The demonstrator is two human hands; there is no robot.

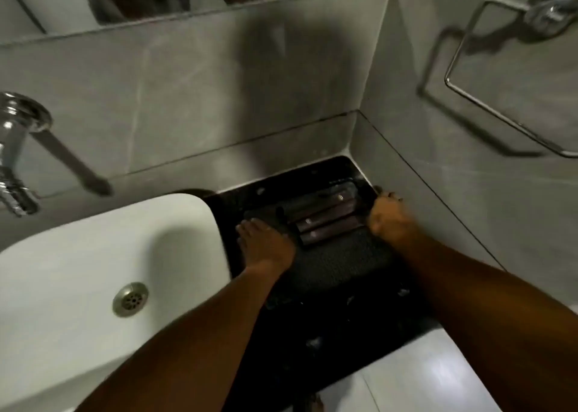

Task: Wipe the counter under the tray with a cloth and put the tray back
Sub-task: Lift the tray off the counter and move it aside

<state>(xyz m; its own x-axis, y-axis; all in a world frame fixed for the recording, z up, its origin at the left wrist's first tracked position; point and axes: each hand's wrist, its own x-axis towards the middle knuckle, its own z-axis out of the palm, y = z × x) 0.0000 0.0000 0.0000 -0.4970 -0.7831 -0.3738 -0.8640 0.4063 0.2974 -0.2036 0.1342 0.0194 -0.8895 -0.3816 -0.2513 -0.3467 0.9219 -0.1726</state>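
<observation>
The dark tray (316,220) sits on the black counter (344,317) in the wall corner, right of the white sink (93,255). Left hand (266,245) lies on its left edge — fingers (247,227) flat, extended. Right hand (387,217) grips its right edge — fingers curled around it.

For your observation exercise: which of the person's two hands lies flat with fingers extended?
The left hand, flat beside the sink; the right hand curls over the tray's wall-side edge.

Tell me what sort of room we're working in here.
Most likely a bathroom: a white sink with a drain sits beside a dark counter, a chrome tap comes off the grey tiled wall, and a metal towel ring hangs on the side wall.
</observation>
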